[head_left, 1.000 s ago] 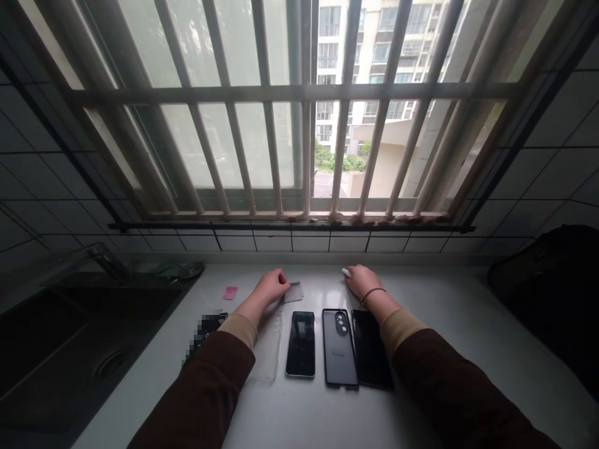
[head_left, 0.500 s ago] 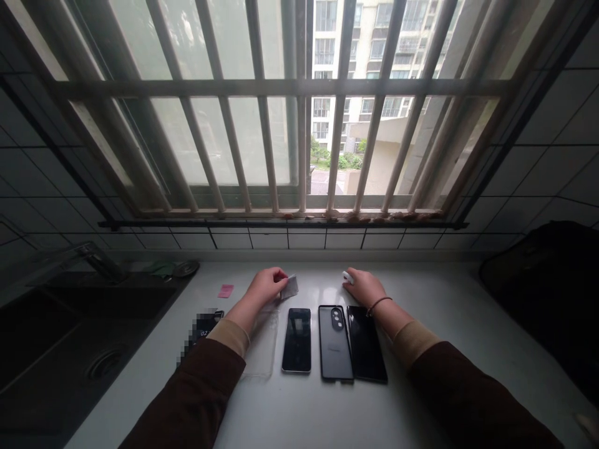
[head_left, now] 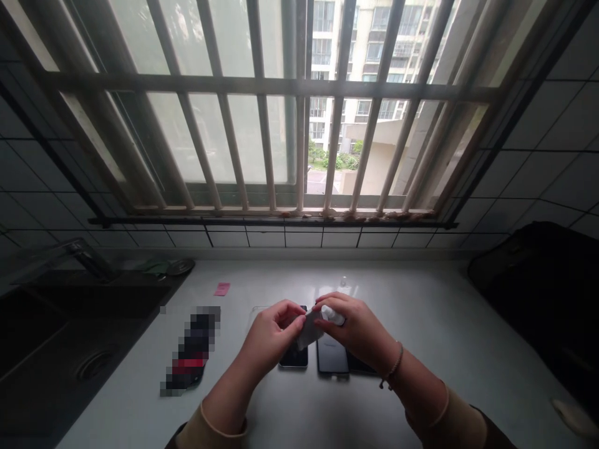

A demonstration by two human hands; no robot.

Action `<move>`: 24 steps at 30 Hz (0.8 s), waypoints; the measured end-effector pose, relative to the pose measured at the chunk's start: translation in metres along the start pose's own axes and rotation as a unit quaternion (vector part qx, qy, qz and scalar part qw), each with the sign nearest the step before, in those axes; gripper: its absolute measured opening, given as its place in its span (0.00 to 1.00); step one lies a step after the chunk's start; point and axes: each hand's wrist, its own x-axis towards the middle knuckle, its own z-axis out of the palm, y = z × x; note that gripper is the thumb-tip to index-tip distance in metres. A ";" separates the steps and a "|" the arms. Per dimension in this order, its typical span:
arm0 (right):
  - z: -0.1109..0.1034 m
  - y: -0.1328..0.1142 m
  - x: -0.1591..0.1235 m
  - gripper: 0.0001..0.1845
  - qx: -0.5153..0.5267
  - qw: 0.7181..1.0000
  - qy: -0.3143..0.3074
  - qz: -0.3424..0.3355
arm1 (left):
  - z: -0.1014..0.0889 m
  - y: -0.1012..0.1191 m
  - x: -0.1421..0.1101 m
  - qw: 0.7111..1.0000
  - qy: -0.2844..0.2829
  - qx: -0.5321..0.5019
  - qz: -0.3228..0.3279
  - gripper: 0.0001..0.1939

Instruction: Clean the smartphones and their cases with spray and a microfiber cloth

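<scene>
I pinch the grey cloth [head_left: 309, 332] with my left fingers [head_left: 294, 325], above the black phone [head_left: 293, 360] on the bench [head_left: 299, 408]; my right fingers [head_left: 333, 331] curl round a white bottle [head_left: 332, 315], touching the cloth.

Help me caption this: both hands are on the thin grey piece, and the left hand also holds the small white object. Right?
Not quite: the right hand, not the left hand, holds the small white object, as the head view shows. Both are on the thin grey piece.
</scene>
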 end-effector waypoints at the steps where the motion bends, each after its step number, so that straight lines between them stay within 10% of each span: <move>1: 0.004 0.001 -0.005 0.07 0.002 1.000 0.000 0.007 | 0.003 -0.003 -0.001 1.000 -0.006 -0.006 0.005 0.09; 24: 0.016 0.008 -0.032 0.05 0.080 0.989 -0.017 0.123 | 0.012 -0.016 -0.006 0.996 -0.070 0.049 0.024 0.13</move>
